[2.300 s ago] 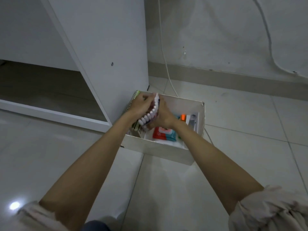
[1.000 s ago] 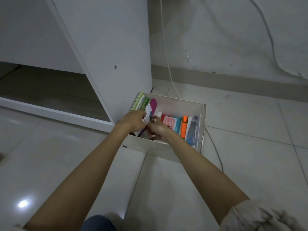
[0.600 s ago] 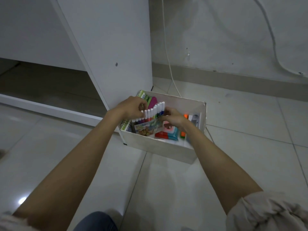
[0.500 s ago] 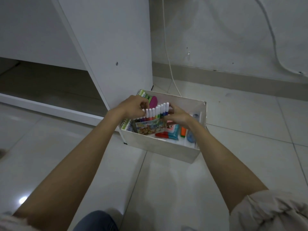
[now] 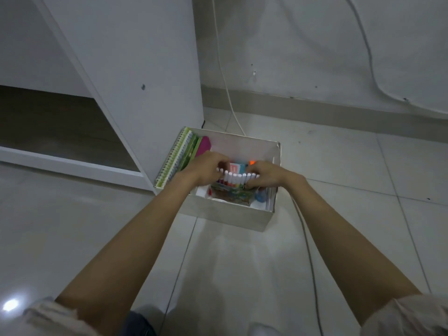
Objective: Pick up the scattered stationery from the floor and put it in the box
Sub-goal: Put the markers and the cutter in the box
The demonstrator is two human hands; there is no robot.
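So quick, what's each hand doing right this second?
Left hand: grips the left end of the marker pack, over the box.
Right hand: grips the pack's right end.

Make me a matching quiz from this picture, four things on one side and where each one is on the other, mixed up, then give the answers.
Things:
1. spiral notebook
2. marker set
3. white cable
4. cabinet

Places:
A. hanging down the wall behind the box
B. standing left of the box
C. upright along the box's left side
D. held by the left hand and right hand over the box

Pairs: 1-C, 2-D, 3-A, 4-B
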